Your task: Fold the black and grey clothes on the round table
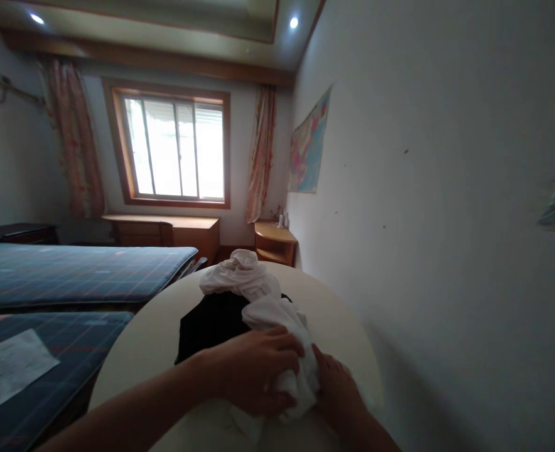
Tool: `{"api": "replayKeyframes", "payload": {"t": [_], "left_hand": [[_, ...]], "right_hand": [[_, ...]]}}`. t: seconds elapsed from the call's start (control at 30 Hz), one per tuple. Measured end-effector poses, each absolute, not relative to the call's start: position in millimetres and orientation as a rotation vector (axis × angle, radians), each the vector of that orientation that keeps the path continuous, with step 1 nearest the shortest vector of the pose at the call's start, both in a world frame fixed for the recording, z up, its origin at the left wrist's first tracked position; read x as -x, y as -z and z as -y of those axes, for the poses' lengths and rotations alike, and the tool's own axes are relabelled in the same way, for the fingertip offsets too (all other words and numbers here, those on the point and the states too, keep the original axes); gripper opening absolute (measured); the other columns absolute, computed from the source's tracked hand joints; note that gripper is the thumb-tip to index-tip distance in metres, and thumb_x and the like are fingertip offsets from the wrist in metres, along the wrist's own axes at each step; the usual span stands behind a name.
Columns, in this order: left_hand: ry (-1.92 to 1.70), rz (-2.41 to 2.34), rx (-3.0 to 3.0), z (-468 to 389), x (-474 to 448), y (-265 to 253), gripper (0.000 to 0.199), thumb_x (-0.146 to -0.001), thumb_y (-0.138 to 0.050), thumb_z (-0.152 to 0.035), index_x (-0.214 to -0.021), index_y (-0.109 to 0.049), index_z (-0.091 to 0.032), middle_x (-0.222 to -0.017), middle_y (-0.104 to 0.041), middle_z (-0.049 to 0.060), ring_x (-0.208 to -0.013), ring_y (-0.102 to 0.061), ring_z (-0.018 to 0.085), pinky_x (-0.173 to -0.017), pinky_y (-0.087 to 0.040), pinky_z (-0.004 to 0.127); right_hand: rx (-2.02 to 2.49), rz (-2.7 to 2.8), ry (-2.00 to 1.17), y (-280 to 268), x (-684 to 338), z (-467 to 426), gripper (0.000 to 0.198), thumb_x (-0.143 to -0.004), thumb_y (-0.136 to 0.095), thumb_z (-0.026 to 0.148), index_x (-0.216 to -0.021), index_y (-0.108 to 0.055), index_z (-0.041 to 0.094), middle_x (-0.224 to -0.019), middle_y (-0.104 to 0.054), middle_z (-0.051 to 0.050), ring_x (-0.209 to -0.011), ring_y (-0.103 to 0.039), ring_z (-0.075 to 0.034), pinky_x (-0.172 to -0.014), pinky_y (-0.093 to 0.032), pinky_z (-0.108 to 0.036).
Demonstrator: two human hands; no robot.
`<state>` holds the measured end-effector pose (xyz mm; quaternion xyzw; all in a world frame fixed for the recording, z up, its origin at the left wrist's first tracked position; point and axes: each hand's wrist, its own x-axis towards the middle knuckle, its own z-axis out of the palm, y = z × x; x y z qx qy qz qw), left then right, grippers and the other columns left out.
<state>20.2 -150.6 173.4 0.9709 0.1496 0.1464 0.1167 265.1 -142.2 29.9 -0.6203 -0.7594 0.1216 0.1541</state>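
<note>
Both hands bunching white cloth (282,326) on table (155,345): left hand (253,370) clutching it, right hand (336,389) pressed flat; gathering step, likely needs a firmer two-handed hold.

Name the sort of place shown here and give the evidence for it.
Probably a bedroom: two beds with checked covers, a curtained window above a desk. Both hands hold white cloth on a round table.

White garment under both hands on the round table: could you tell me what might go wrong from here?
The white garment is bunched and lies over the black garment, so pulling with the left hand and right hand may drag both. The pile sits toward the round table's far side; cloth could slip off.
</note>
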Motion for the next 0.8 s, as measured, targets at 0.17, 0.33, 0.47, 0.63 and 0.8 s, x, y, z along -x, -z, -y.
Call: {"api": "replayKeyframes", "payload": {"t": [0.17, 0.33, 0.47, 0.63, 0.8], "left_hand": [[-0.429, -0.785, -2.769, 156, -26, -111, 0.09, -0.07, -0.079, -0.039, -0.147, -0.033, -0.028, -0.158, -0.027, 0.016, -0.142, -0.029, 0.04, -0.113, -0.03, 0.054], [-0.732, -0.892, -2.639, 159, -43, -76, 0.124, -0.063, -0.081, -0.05, -0.155, -0.003, -0.023, -0.162, 0.009, 0.024, -0.148, -0.005, 0.047, -0.11, -0.029, 0.062], [-1.127, -0.776, -2.509, 161, -49, -91, 0.092, -0.074, -0.072, -0.035, -0.152, -0.022, -0.026, -0.15, -0.038, 0.02, -0.133, -0.045, 0.036, -0.104, -0.043, 0.046], [-1.371, -0.821, -2.482, 160, -26, -172, 0.05, -0.085, -0.065, -0.032, -0.134, -0.055, -0.033, -0.128, -0.059, 0.009, -0.113, -0.059, 0.028, -0.098, -0.045, 0.038], [-1.769, -0.862, -2.428, 144, -4, -274, 0.045, -0.078, -0.071, -0.025, -0.123, -0.066, -0.027, -0.133, -0.055, 0.009, -0.123, -0.05, 0.033, -0.106, -0.039, 0.04]], "right_hand": [[1.511, 1.874, -0.486, -24, -266, 160, 0.036, -0.086, -0.043, 0.029, -0.119, -0.055, 0.028, -0.116, -0.065, -0.01, -0.109, -0.062, -0.029, -0.095, -0.05, -0.04], [1.22, 1.624, -0.662, -40, -263, 187, 0.041, -0.092, -0.044, 0.04, -0.131, -0.042, 0.028, -0.127, -0.06, -0.011, -0.114, -0.06, -0.029, -0.092, -0.053, -0.036], [1.062, 1.729, -0.551, -47, -248, 201, 0.055, -0.089, -0.052, 0.045, -0.139, -0.034, 0.027, -0.128, -0.057, -0.014, -0.116, -0.059, -0.033, -0.095, -0.052, -0.042], [0.864, 1.793, -0.115, -101, -220, 191, 0.074, -0.087, -0.061, 0.047, -0.148, -0.023, 0.03, -0.134, -0.051, -0.015, -0.127, -0.051, -0.036, -0.102, -0.049, -0.051], [0.532, 1.618, 0.015, -194, -196, 140, 0.061, -0.095, -0.053, 0.031, -0.148, -0.025, 0.035, -0.131, -0.055, -0.01, -0.112, -0.06, -0.024, -0.09, -0.056, -0.043]]}}
